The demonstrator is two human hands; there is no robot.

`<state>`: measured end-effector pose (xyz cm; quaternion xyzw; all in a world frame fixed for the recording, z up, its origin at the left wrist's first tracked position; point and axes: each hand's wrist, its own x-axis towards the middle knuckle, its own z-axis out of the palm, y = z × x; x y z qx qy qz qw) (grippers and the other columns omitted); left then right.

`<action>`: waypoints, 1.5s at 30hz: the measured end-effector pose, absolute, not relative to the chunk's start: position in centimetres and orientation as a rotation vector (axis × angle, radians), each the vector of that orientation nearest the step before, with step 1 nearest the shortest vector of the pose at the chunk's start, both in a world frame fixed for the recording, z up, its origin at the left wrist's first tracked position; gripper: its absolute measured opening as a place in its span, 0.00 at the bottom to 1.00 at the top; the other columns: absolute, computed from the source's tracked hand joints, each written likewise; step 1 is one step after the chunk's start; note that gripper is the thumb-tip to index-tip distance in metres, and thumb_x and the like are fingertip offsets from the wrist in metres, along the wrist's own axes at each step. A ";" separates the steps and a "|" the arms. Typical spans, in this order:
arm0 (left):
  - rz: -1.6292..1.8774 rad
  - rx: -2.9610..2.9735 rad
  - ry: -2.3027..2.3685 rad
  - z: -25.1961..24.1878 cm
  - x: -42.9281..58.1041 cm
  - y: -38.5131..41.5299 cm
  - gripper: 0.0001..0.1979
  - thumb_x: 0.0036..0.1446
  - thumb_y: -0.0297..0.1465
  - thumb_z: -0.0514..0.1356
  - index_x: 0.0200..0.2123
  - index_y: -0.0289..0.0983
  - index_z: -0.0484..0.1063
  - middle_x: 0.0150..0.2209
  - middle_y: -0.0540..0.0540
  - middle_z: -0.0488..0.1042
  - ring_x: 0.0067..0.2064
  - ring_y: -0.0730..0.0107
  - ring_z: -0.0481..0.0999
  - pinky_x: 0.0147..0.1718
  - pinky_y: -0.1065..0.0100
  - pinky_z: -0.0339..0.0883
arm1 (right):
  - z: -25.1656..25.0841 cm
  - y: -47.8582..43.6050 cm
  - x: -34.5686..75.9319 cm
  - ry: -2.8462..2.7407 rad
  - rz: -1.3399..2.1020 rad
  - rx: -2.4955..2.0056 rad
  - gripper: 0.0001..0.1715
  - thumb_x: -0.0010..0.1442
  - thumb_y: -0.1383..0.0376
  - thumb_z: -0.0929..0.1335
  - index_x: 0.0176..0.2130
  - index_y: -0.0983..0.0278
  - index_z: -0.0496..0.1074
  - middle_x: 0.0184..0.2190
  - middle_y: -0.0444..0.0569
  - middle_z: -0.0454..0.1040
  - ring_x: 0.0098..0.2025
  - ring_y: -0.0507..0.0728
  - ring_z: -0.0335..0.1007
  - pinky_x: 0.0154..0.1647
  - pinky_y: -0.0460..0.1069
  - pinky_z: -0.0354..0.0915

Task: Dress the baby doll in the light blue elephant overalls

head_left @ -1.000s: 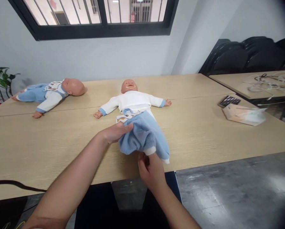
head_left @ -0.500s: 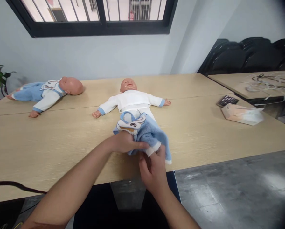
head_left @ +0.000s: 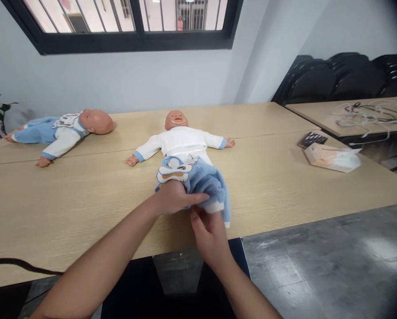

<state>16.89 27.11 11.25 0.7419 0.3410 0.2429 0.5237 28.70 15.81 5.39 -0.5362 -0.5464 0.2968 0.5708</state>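
Observation:
A baby doll (head_left: 180, 137) in a white top lies on its back in the middle of the wooden table (head_left: 85, 195), arms spread. Fluffy light-blue overalls (head_left: 203, 184) with a white bib are bunched over its legs. My left hand (head_left: 173, 198) grips the bunched blue fabric from the left, fingers laid across it. My right hand (head_left: 209, 232) is just below, at the table's front edge, pinching the white cuff of one trouser leg. The doll's legs are hidden under the fabric.
A second doll (head_left: 65, 130) in blue and white lies at the table's far left. A tissue pack (head_left: 331, 157) and a dark calculator (head_left: 310, 139) sit at the right. Another table with cables (head_left: 364, 114) and stacked black chairs (head_left: 344, 79) stand behind. A black cable (head_left: 19, 263) crosses the near left edge.
The overalls have been gathered up toward the doll's waist. My left hand slid over the fabric and clamped it, while my right hand rose to the white cuff.

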 end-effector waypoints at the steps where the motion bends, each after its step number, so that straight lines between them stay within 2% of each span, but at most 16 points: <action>1: 0.572 1.760 0.817 11.3 17.0 27.0 0.30 0.52 0.49 0.71 0.55 0.43 0.77 0.59 0.46 0.78 0.63 0.54 0.74 0.66 0.53 0.65 | 5.5 15.9 28.7 -1.259 0.710 -1.246 0.19 0.67 0.65 0.64 0.57 0.60 0.67 0.50 0.55 0.77 0.53 0.61 0.75 0.55 0.58 0.73; 6: 0.355 1.787 0.863 11.6 17.4 26.3 0.28 0.49 0.49 0.72 0.50 0.41 0.80 0.51 0.46 0.82 0.57 0.53 0.78 0.58 0.57 0.73 | 6.1 16.2 28.8 -1.221 0.687 -1.305 0.11 0.62 0.66 0.67 0.46 0.61 0.71 0.42 0.52 0.76 0.50 0.63 0.73 0.59 0.63 0.69; 10: 0.341 1.893 0.935 11.7 17.5 25.5 0.32 0.52 0.53 0.69 0.54 0.41 0.77 0.54 0.45 0.80 0.58 0.51 0.77 0.61 0.56 0.70 | 6.5 16.4 29.2 -1.242 0.583 -1.341 0.13 0.61 0.66 0.67 0.47 0.61 0.71 0.42 0.52 0.75 0.51 0.63 0.71 0.58 0.63 0.68; 13: 0.367 1.971 0.910 11.9 17.3 25.5 0.29 0.57 0.53 0.65 0.54 0.41 0.76 0.55 0.45 0.80 0.59 0.53 0.76 0.62 0.57 0.68 | 6.9 15.8 29.6 -1.341 0.610 -1.353 0.11 0.63 0.65 0.66 0.47 0.61 0.72 0.39 0.51 0.75 0.43 0.60 0.73 0.48 0.57 0.73; 16: 0.315 2.050 0.945 12.3 16.4 26.2 0.26 0.57 0.51 0.63 0.52 0.41 0.77 0.51 0.46 0.82 0.56 0.54 0.78 0.62 0.58 0.68 | 7.8 13.5 30.9 -1.502 0.710 -1.384 0.13 0.67 0.66 0.65 0.49 0.61 0.74 0.32 0.47 0.77 0.31 0.55 0.72 0.33 0.50 0.71; 20: 0.250 2.125 0.880 12.4 15.0 27.3 0.32 0.54 0.47 0.66 0.61 0.43 0.72 0.60 0.47 0.77 0.62 0.53 0.74 0.66 0.58 0.63 | 10.6 11.1 34.5 -1.510 0.548 -1.340 0.14 0.70 0.65 0.64 0.46 0.61 0.80 0.28 0.45 0.79 0.23 0.52 0.70 0.27 0.47 0.67; 24: 0.150 2.217 0.701 12.1 14.8 27.1 0.30 0.52 0.40 0.67 0.60 0.47 0.74 0.62 0.50 0.75 0.66 0.55 0.70 0.68 0.60 0.60 | 14.1 16.7 37.4 -1.416 0.435 -1.446 0.19 0.72 0.60 0.62 0.43 0.63 0.81 0.27 0.46 0.78 0.27 0.54 0.72 0.30 0.49 0.68; 26: 0.076 2.260 0.637 12.1 15.2 26.4 0.24 0.50 0.36 0.67 0.53 0.48 0.79 0.61 0.51 0.76 0.65 0.53 0.70 0.67 0.60 0.60 | 15.0 21.7 37.2 -1.666 0.436 -1.465 0.17 0.69 0.61 0.65 0.51 0.63 0.79 0.41 0.50 0.82 0.38 0.57 0.76 0.41 0.52 0.70; 28: 0.008 2.281 0.647 12.1 15.6 25.7 0.20 0.50 0.34 0.67 0.48 0.48 0.81 0.60 0.51 0.77 0.63 0.51 0.73 0.65 0.58 0.62 | 14.9 26.3 36.2 -2.055 0.399 -1.400 0.25 0.62 0.63 0.72 0.58 0.66 0.76 0.52 0.56 0.79 0.51 0.63 0.72 0.55 0.58 0.67; 29: -0.011 2.285 0.668 12.2 15.6 25.4 0.20 0.49 0.33 0.67 0.48 0.48 0.81 0.59 0.50 0.78 0.61 0.50 0.74 0.64 0.57 0.64 | 14.6 28.1 35.5 -2.252 0.388 -1.370 0.30 0.58 0.62 0.75 0.59 0.67 0.75 0.54 0.58 0.77 0.54 0.65 0.69 0.57 0.60 0.65; 30: -0.017 2.284 0.688 12.2 15.5 25.1 0.21 0.49 0.33 0.66 0.49 0.48 0.81 0.58 0.49 0.78 0.60 0.49 0.75 0.64 0.56 0.65 | 14.2 29.3 35.0 -2.401 0.332 -1.356 0.27 0.55 0.64 0.77 0.54 0.67 0.78 0.52 0.57 0.77 0.54 0.65 0.68 0.58 0.60 0.63; 33: 0.006 2.254 0.734 11.8 14.5 24.6 0.23 0.51 0.33 0.66 0.52 0.48 0.79 0.58 0.49 0.78 0.58 0.50 0.76 0.62 0.56 0.66 | 12.9 30.5 34.7 -2.512 0.166 -1.325 0.06 0.56 0.72 0.73 0.37 0.65 0.78 0.41 0.51 0.77 0.47 0.60 0.67 0.55 0.56 0.62; 34: 0.018 2.240 0.762 11.5 14.1 24.5 0.24 0.51 0.34 0.65 0.53 0.49 0.78 0.59 0.49 0.77 0.59 0.50 0.76 0.63 0.56 0.66 | 12.6 30.4 35.2 -2.449 0.162 -1.339 0.04 0.58 0.72 0.70 0.36 0.65 0.76 0.38 0.49 0.76 0.44 0.58 0.67 0.50 0.54 0.62; 38: 0.136 2.182 0.926 10.4 12.5 24.1 0.27 0.53 0.35 0.65 0.58 0.47 0.75 0.61 0.46 0.76 0.61 0.48 0.74 0.63 0.54 0.67 | 12.2 29.3 39.3 -1.952 0.301 -1.500 0.10 0.65 0.68 0.62 0.45 0.63 0.70 0.31 0.45 0.73 0.30 0.55 0.65 0.33 0.50 0.58; 43: 0.386 2.185 0.858 10.5 12.6 23.6 0.35 0.50 0.26 0.62 0.64 0.44 0.68 0.63 0.43 0.73 0.63 0.51 0.72 0.66 0.53 0.64 | 12.5 29.0 43.0 -1.632 0.445 -1.539 0.07 0.59 0.67 0.63 0.37 0.62 0.71 0.28 0.43 0.71 0.29 0.54 0.65 0.33 0.50 0.59; 45: 0.417 2.212 0.850 10.7 12.7 23.5 0.35 0.53 0.28 0.62 0.65 0.43 0.66 0.65 0.41 0.70 0.64 0.50 0.71 0.66 0.51 0.63 | 12.8 29.1 43.2 -1.614 0.439 -1.496 0.08 0.60 0.67 0.63 0.35 0.62 0.72 0.29 0.44 0.72 0.32 0.55 0.66 0.36 0.50 0.60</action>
